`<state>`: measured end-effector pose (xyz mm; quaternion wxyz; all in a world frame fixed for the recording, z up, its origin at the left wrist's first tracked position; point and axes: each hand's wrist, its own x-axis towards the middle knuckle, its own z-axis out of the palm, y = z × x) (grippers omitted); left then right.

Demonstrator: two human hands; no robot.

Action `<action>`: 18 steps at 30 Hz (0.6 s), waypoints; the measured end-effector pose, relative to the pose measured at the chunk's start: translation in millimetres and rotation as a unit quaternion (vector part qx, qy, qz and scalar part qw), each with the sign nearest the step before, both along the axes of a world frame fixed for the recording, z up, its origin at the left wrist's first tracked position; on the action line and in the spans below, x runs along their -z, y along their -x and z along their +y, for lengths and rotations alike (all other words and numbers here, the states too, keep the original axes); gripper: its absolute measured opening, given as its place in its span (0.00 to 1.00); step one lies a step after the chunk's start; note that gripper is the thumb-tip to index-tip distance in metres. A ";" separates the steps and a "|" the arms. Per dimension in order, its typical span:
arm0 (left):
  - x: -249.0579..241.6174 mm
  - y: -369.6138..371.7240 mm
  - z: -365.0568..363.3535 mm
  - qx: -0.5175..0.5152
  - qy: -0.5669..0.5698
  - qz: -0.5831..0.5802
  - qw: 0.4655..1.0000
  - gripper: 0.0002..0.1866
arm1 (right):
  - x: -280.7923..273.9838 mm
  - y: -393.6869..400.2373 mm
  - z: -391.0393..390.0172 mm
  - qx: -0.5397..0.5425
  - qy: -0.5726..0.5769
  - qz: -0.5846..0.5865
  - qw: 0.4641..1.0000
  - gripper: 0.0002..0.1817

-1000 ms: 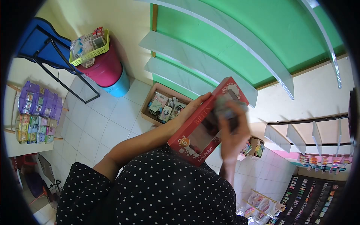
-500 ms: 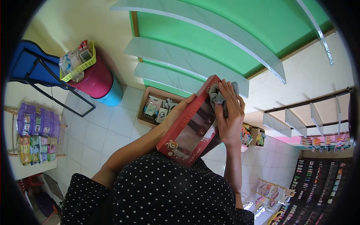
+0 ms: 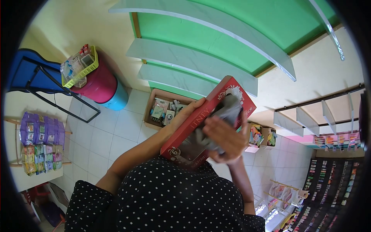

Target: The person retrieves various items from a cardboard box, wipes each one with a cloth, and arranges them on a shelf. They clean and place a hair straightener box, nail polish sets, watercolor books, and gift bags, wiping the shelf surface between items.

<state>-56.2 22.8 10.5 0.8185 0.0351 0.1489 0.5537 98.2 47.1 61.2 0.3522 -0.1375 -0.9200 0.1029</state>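
A red nail polish box (image 3: pixel 178 138) with a clear window is held tilted in front of my chest. My left hand (image 3: pixel 192 109) grips its left long side, the fingers partly hidden behind it. Against the box's front, my right hand (image 3: pixel 228 135) presses a grey cloth (image 3: pixel 231 107). This hand is smeared by motion, and the cloth bunches under and above its fingers. Cloth and hand cover much of the window and part of the lettering.
Glass shelves (image 3: pixel 185 58) on a green wall are ahead. Below stands a cardboard box (image 3: pixel 151 110) of small goods. To the left, a yellow basket (image 3: pixel 92 63) sits on a pink bin (image 3: pixel 102 85). More boxes (image 3: pixel 264 136) and hanging displays (image 3: pixel 320 185) are at right.
My right hand has moved with the cloth from the box's upper part down and left across its window. The box has turned slightly, showing more of its upper front. My left hand keeps its hold.
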 end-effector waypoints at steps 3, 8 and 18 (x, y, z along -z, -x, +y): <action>4.1 2.1 -1.3 0.020 -0.030 0.009 0.999 0.24 | -12.1 -3.3 23.4 0.077 0.007 0.042 0.996 0.18; -18.4 0.2 -5.8 0.015 -0.013 0.028 0.999 0.23 | -9.3 -3.0 31.3 0.151 0.027 0.129 0.980 0.17; 7.6 1.7 0.7 0.014 -0.035 0.077 0.996 0.25 | 5.5 -6.1 30.3 0.046 0.184 0.382 0.904 0.22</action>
